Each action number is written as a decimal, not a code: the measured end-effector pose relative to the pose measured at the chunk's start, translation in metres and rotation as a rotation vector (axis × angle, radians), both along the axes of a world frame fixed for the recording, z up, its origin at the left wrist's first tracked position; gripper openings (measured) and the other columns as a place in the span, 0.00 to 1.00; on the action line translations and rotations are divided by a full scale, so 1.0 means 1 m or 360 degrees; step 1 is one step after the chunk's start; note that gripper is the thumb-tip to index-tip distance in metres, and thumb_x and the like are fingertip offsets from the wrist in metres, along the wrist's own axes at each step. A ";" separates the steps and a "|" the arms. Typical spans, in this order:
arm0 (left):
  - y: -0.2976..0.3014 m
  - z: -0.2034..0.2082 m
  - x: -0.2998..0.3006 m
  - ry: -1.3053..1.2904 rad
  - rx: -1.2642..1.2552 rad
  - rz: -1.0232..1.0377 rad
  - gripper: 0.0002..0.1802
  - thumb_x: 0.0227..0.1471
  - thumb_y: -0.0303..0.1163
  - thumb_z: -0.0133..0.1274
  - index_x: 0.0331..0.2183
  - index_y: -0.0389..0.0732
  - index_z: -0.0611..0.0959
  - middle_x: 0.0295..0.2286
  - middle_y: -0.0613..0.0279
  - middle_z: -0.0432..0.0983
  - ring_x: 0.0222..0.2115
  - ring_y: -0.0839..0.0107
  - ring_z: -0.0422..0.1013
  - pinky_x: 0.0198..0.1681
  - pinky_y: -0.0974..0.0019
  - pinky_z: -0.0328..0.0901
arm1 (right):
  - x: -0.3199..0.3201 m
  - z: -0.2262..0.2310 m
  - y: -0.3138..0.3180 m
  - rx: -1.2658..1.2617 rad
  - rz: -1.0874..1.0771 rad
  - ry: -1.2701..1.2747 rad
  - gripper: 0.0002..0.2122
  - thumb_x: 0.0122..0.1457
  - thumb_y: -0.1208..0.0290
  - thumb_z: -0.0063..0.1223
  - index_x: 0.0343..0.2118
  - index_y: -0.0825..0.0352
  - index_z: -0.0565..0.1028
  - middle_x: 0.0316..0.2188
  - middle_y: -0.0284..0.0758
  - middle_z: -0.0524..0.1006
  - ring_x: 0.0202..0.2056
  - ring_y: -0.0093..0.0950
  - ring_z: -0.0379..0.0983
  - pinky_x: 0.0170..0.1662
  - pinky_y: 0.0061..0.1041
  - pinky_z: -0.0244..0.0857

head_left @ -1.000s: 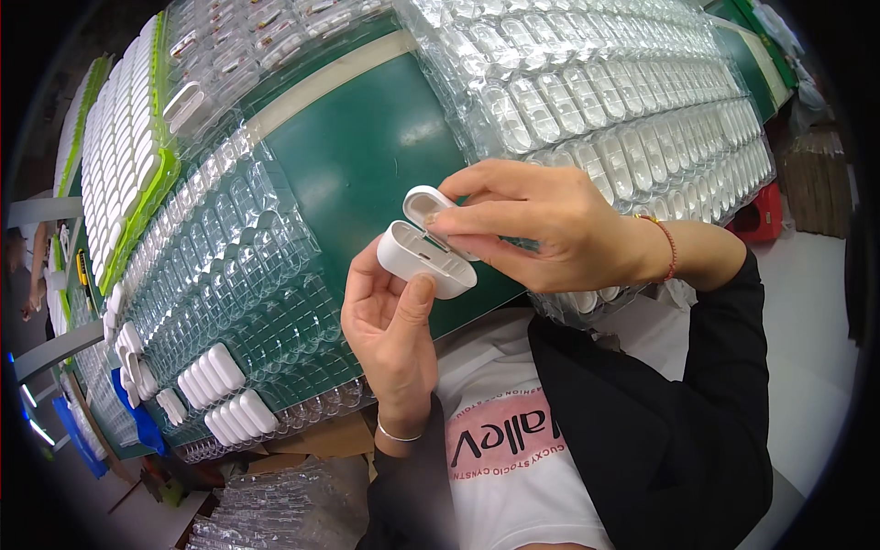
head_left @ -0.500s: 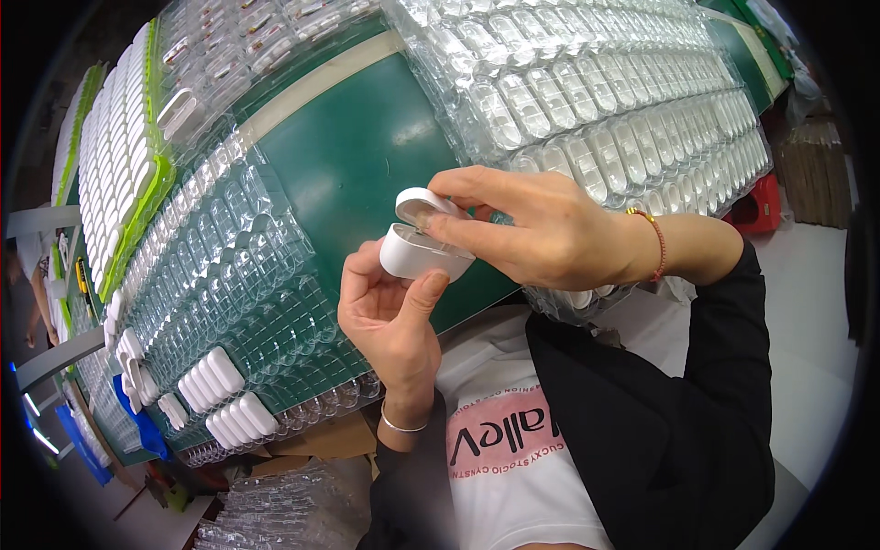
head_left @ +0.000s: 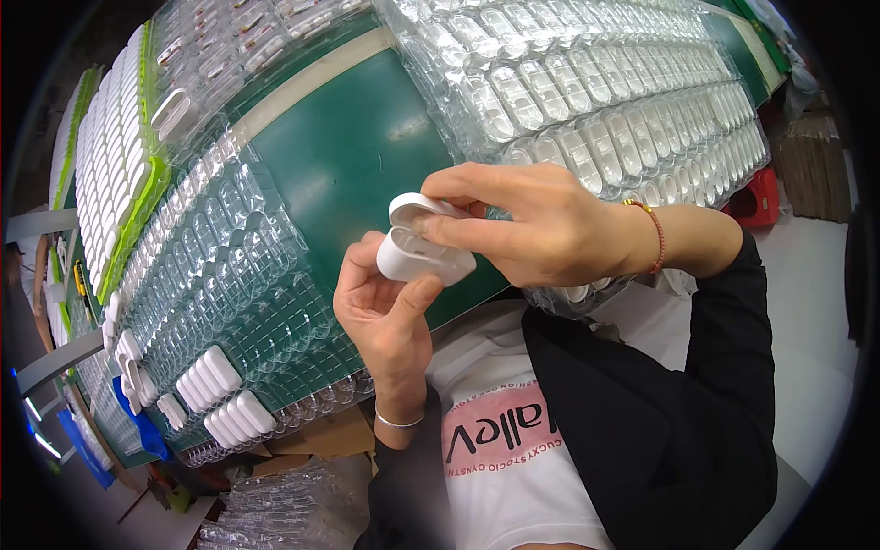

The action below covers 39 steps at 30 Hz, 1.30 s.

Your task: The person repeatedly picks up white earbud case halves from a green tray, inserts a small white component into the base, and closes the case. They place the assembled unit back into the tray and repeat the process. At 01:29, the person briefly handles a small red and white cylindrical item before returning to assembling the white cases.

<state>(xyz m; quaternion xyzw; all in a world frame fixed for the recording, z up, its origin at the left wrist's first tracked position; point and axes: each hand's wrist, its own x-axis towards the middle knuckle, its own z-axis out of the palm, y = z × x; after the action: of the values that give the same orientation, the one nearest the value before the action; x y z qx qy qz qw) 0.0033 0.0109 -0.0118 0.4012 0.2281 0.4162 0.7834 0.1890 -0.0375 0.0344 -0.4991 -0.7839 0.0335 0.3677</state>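
A small white earbud charging case (head_left: 423, 260) with its hinged lid (head_left: 412, 208) raised is held over the green table. My left hand (head_left: 385, 307) grips its lower body, thumb across the front and fingers behind. With thumb and forefinger, my right hand (head_left: 541, 225) pinches the raised lid, one finger lying inside it. Part of the case's inside shows, and the right fingers cover the rest. Below and left of my hands, two short rows of closed white cases (head_left: 209, 378) lie on the clear plastic trays (head_left: 240, 243).
More clear blister trays (head_left: 587, 87) are stacked at the far right. Green-edged trays of white cases (head_left: 110, 165) stand at the left. The green tabletop (head_left: 339, 151) shows between the trays. A red bin (head_left: 757, 197) sits at right, and crumpled clear plastic (head_left: 284, 504) lies below the table.
The case and both hands have shifted slightly left in the picture. The case has tilted a little, so more of its inside shows. Both hands keep their hold.
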 end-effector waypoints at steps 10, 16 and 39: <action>-0.008 0.019 -0.001 -0.0034 -0.0323 0.0058 0.24 0.46 0.24 0.62 0.45 0.33 0.70 0.41 0.57 0.73 0.43 0.70 0.71 0.48 0.65 0.66 | 0.005 0.010 0.013 -0.0098 0.0065 0.0481 0.16 0.43 0.86 0.60 0.38 0.68 0.79 0.35 0.38 0.77 0.27 0.27 0.75 0.27 0.21 0.70; -0.005 0.022 -0.002 -0.0080 -0.0131 0.0188 0.18 0.50 0.16 0.55 0.44 0.34 0.72 0.41 0.61 0.73 0.44 0.74 0.70 0.48 0.69 0.64 | -0.015 0.022 0.010 -0.0395 0.0168 0.0688 0.09 0.50 0.78 0.59 0.36 0.66 0.78 0.30 0.37 0.76 0.25 0.30 0.74 0.27 0.28 0.67; 0.001 0.036 -0.053 0.0527 0.0525 0.0592 0.12 0.52 0.14 0.48 0.40 0.34 0.75 0.37 0.55 0.70 0.34 0.73 0.68 0.33 0.73 0.65 | 0.183 -0.015 0.327 -0.0149 -0.0762 -0.0692 0.06 0.43 0.76 0.52 0.25 0.70 0.78 0.26 0.50 0.78 0.33 0.48 0.76 0.39 0.42 0.70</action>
<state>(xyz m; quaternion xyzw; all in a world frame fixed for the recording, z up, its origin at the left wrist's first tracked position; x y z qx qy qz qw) -0.0492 0.0123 0.0245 0.5368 0.3517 0.5129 0.5702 0.3719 0.2896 0.0198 -0.6811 -0.7021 -0.1254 0.1657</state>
